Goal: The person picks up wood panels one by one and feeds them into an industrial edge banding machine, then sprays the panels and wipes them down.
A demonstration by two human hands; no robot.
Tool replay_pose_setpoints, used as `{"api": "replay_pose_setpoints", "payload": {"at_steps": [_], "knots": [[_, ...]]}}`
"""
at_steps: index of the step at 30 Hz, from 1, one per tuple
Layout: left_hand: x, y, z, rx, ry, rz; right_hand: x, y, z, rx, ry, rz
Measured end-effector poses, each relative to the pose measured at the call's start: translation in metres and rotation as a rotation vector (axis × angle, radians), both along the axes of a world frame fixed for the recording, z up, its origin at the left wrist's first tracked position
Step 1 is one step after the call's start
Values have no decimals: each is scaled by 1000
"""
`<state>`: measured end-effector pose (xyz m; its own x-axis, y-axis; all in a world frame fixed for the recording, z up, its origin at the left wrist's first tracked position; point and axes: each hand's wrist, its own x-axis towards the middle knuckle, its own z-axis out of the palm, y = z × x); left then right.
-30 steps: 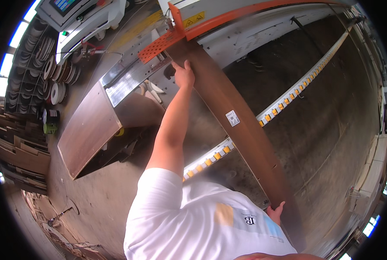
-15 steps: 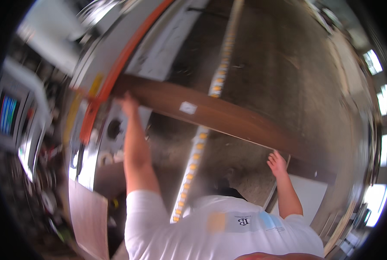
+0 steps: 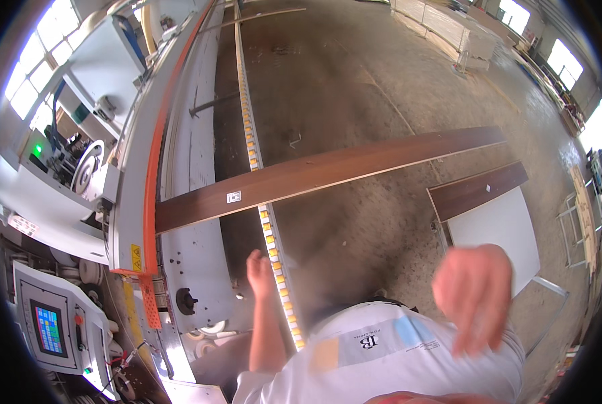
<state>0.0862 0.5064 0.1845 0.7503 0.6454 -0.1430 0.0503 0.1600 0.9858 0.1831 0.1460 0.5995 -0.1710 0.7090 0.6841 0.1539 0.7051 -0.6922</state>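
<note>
A long dark brown board (image 3: 328, 167) with a small white label lies across the roller rail (image 3: 279, 269). Its left end meets the machine's orange edge strip (image 3: 151, 168); its far right part reaches out over the floor. Just left of the rail, my left hand (image 3: 259, 273) is off the board, holding nothing, its fingers loosely apart. My right hand (image 3: 476, 293) is raised close to the camera at the right, also away from the board. Motion blurs its fingers, and no object shows in them.
To the right, another brown board (image 3: 479, 190) rests on a white panel (image 3: 499, 232). A control panel with a lit screen (image 3: 48, 328) stands at lower left. Stacked pale boards (image 3: 442, 30) are at the far right. The long machine (image 3: 129, 182) runs along the left.
Both hands have let go of the brown board and drawn back toward me. The board now lies across the rail with its left end at the machine. The view has turned.
</note>
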Motion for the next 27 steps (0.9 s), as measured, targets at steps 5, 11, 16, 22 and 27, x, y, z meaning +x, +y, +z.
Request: {"api": "replay_pose_setpoints", "payload": {"at_steps": [5,11,16,22,27], "knots": [[-39,-94,-25,492,228,-432,-60,-33,38,-53,-308,425],[-75,-180,-62,611,381,-926,-89,-109,42,-137,-556,547],[-108,-210,-49,637,612,-1096,-157,-164,1,362,-267,39],[-99,-240,-66,923,560,-1196,-147,-234,0,227,-359,119],[-74,-275,-79,1052,509,-1228,-140,-281,0,22,-472,257]]}}
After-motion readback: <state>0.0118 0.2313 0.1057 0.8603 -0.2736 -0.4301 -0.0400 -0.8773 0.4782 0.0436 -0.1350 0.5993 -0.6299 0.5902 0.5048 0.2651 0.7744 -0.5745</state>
